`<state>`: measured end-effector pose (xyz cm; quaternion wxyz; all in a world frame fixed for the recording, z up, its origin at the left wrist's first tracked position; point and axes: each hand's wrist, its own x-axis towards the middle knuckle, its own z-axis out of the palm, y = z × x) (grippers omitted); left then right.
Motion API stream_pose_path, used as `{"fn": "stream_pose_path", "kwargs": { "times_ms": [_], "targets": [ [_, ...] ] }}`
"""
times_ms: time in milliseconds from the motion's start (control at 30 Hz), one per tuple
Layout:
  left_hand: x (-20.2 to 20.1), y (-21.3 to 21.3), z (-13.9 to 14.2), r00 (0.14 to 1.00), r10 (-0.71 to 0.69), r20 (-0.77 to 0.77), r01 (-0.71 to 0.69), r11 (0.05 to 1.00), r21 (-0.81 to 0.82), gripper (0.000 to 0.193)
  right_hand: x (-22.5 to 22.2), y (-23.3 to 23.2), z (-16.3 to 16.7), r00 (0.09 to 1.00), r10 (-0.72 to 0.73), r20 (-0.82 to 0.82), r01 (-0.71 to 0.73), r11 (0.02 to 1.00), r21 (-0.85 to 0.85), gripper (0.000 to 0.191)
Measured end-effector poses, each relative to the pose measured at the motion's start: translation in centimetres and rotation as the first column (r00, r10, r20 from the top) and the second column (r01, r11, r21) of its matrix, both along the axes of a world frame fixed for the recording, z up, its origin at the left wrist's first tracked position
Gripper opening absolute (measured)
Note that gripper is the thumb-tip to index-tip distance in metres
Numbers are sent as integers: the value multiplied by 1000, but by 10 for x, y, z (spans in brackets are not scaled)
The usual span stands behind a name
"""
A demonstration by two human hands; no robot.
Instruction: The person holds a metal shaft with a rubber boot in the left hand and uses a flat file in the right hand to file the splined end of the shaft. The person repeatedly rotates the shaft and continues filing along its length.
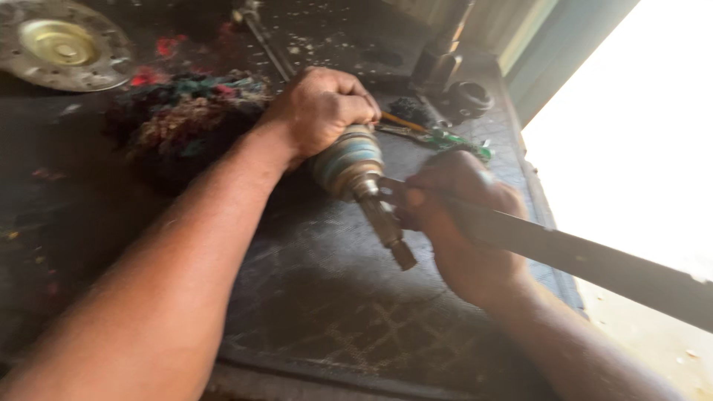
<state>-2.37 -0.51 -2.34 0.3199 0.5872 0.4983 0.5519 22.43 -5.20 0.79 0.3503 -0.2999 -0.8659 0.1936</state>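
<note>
Far left on the dark tabletop (319, 312) lies a metal disc (58, 44), with a rag heap (186, 119) beside it. The left hand (319, 108) wraps the CV joint (349, 160), stub shaft (386, 223) angled nearward at centre. The right hand (457, 215) grips a long flat bar (594, 260) pressed against the shaft; keeping the joint clamped steady looks wise. The tabletop's right edge is close.

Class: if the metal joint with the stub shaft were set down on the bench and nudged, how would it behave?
The metal joint looks solid, so probably heavy for its size. Its round body would likely roll. Greasy-looking surfaces may make it slippery.
</note>
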Motion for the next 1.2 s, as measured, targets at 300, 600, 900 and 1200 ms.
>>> {"fn": "stream_pose_path", "kwargs": {
  "times_ms": [300,600,900,1200],
  "targets": [
    [0,-1,2,998,-22,56,25,999,-45,26,2,3,-5,999,-23,31,25,998,-53,9],
    [1,-6,7,999,27,28,-24,995,-101,24,-1,4,-4,985,103,-141,-125,980,-157,6],
    [0,-8,7,998,11,65,-4,995,-101,24,-3,-1,2,997,44,-66,-50,995,-85,10],
    [0,-8,6,998,8,70,-1,995,-102,24,-1,3,-2,990,115,-84,-120,991,-52,6]
  ]
}}
